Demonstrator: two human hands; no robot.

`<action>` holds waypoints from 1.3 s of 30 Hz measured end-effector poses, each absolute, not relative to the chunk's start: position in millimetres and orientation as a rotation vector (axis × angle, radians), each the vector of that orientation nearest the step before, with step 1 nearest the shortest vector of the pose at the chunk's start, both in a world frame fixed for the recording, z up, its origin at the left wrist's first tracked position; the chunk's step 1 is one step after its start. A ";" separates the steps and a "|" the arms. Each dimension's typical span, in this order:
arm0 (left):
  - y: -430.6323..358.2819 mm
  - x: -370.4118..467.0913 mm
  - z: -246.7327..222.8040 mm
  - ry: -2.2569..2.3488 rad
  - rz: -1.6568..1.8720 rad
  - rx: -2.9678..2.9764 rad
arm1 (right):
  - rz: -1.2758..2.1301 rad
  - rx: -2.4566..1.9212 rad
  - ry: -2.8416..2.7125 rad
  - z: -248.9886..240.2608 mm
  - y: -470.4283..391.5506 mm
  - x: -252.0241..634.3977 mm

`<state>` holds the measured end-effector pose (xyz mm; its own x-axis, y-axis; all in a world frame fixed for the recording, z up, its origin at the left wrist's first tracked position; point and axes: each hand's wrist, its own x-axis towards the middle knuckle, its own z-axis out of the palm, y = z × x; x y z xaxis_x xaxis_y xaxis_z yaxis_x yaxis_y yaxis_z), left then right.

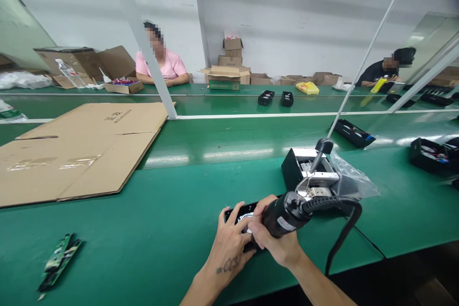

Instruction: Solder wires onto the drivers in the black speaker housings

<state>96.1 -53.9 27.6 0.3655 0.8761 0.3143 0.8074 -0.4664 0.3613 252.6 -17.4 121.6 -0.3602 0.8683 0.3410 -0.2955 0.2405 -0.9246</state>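
My right hand is wrapped round a black electric screwdriver, tilted with its cable end toward the upper right. The screwdriver's tip is hidden behind my fingers. Under both hands lies a black casing panel with a round white part in it, mostly covered. My left hand grips the panel from the left, its fingers bent over the far edge. Just beyond, a black box-shaped housing with silver metal parts stands on the green bench, a clear plastic bag at its right.
A metal rod slants down to the screwdriver, whose cable loops at right. Circuit boards lie at left, below a flattened cardboard sheet. More black housings sit at right. Two people sit across the bench.
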 end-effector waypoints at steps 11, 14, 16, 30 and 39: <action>-53.7 98.5 33.0 1.591 0.794 2.528 | 1.031 -0.668 -1.785 149.1 -19.1 253.6; -53.8 99.3 36.2 1.582 0.805 2.516 | 0.953 -0.669 -1.846 150.4 -19.4 255.6; -54.0 100.1 37.1 1.591 0.797 2.480 | 0.976 -0.663 -1.849 147.2 -20.6 255.2; 8.7 63.4 95.6 1.416 0.346 1.996 | 1.101 -0.553 -1.069 179.9 -4.6 315.7; -15.9 70.6 88.1 1.445 0.375 2.108 | 0.840 -1.140 -1.163 106.9 4.6 372.4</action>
<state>70.6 -15.9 88.1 0.3830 0.9205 -0.0775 0.7666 -0.2699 0.5826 372.4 4.6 106.9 0.2281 0.9399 0.2540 0.0544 0.2481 -0.9672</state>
